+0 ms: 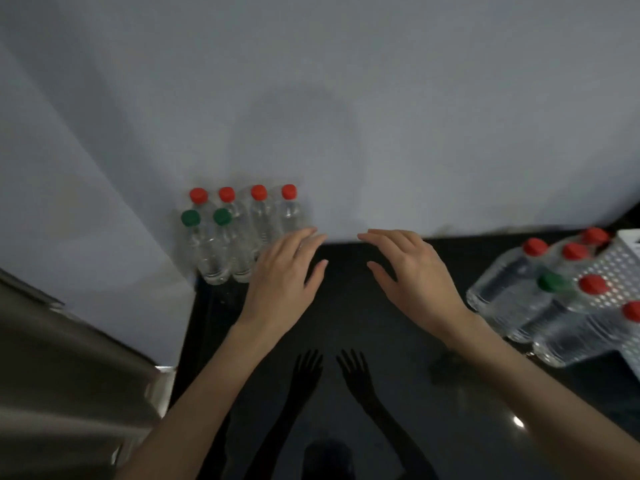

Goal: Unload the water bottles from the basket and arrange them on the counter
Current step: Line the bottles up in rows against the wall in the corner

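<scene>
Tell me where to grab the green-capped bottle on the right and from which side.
Grip the green-capped bottle round its shoulder just under the cap, with the right hand coming from above on the open counter side. Red-capped bottles crowd its flanks, so probably only its top is free.

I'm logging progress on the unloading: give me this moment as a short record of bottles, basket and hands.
arranged bottles: six upright against the wall, four red caps behind, two green in front
remaining bottles: six visible at the white basket, five red caps, one green
left hand: open, empty
right hand: open, empty
counter: black, glossy
</scene>
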`<action>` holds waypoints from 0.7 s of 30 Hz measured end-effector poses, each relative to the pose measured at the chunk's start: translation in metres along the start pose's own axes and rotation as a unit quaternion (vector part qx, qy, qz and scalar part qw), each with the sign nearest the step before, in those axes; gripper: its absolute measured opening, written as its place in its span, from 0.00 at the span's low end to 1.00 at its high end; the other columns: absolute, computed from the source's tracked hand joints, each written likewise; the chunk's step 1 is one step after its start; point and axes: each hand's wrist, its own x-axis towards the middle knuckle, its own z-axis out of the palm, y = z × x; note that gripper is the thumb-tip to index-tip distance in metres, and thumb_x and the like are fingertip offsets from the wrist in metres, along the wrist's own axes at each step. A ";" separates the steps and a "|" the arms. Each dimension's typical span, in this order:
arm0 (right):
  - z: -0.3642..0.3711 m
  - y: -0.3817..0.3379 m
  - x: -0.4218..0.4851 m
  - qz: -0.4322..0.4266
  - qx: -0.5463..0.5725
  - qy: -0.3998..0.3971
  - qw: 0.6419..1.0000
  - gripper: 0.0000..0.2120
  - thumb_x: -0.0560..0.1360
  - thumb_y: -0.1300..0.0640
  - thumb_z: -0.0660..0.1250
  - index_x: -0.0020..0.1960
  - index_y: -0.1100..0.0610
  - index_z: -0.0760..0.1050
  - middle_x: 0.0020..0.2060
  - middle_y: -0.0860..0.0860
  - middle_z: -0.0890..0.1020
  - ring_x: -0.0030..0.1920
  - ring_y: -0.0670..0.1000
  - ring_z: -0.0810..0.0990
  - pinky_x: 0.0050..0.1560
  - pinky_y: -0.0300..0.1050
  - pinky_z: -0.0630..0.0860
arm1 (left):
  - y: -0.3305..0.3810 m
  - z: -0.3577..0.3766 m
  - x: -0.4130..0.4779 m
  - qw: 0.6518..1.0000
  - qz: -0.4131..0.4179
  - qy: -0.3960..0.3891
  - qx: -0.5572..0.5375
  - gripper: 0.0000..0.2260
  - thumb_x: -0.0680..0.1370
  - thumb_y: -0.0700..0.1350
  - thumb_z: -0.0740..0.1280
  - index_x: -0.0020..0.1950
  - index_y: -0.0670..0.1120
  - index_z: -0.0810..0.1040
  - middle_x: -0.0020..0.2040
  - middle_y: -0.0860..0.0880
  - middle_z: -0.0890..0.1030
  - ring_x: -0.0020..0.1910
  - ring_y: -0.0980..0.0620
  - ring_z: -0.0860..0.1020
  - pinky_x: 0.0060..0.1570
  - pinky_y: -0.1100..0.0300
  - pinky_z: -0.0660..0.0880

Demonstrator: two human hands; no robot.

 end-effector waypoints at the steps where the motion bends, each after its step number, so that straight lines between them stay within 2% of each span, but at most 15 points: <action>1: -0.008 0.012 -0.011 0.008 -0.012 0.007 1.000 0.20 0.77 0.54 0.65 0.68 0.51 0.71 0.65 0.49 0.77 0.65 0.53 0.74 0.60 0.53 0.74 | 0.017 0.006 0.001 1.000 0.010 0.002 -0.006 0.17 0.78 0.48 0.62 0.66 0.46 0.74 0.64 0.48 0.76 0.63 0.49 0.75 0.61 0.51 0.74; 8: -0.070 0.109 -0.085 0.064 -0.032 0.068 0.995 0.17 0.76 0.54 0.66 0.64 0.52 0.74 0.62 0.49 0.78 0.62 0.54 0.75 0.56 0.54 0.76 | 0.151 0.051 0.016 0.998 0.050 0.022 -0.043 0.14 0.78 0.46 0.65 0.63 0.46 0.77 0.60 0.49 0.80 0.59 0.52 0.77 0.59 0.56 0.74; 12: -0.103 0.169 -0.123 0.072 -0.033 0.081 0.994 0.16 0.76 0.55 0.66 0.64 0.53 0.75 0.61 0.49 0.79 0.62 0.54 0.75 0.57 0.53 0.76 | 0.228 0.080 0.024 0.997 0.048 0.024 -0.061 0.15 0.78 0.46 0.66 0.64 0.46 0.76 0.60 0.50 0.80 0.60 0.53 0.77 0.58 0.57 0.75; 16: -0.123 0.229 -0.150 0.084 -0.033 0.058 0.994 0.16 0.77 0.54 0.65 0.64 0.53 0.74 0.61 0.48 0.79 0.60 0.54 0.76 0.54 0.54 0.76 | 0.287 0.105 0.034 0.997 0.033 -0.005 -0.067 0.17 0.78 0.47 0.65 0.66 0.47 0.73 0.63 0.51 0.78 0.62 0.53 0.76 0.57 0.59 0.72; 19: -0.126 0.263 -0.157 0.097 -0.030 0.034 0.994 0.14 0.78 0.53 0.62 0.63 0.53 0.74 0.59 0.49 0.80 0.54 0.55 0.76 0.49 0.53 0.76 | 0.311 0.124 0.046 0.996 0.018 -0.040 -0.073 0.19 0.79 0.49 0.63 0.70 0.48 0.69 0.66 0.52 0.74 0.63 0.53 0.74 0.54 0.63 0.69; 21: -0.123 0.277 -0.155 0.101 -0.031 0.004 0.994 0.14 0.79 0.52 0.62 0.63 0.54 0.73 0.59 0.50 0.79 0.52 0.55 0.76 0.48 0.53 0.76 | 0.319 0.141 0.055 0.994 0.005 -0.073 -0.077 0.21 0.79 0.50 0.62 0.72 0.49 0.66 0.68 0.51 0.72 0.63 0.53 0.73 0.53 0.61 0.71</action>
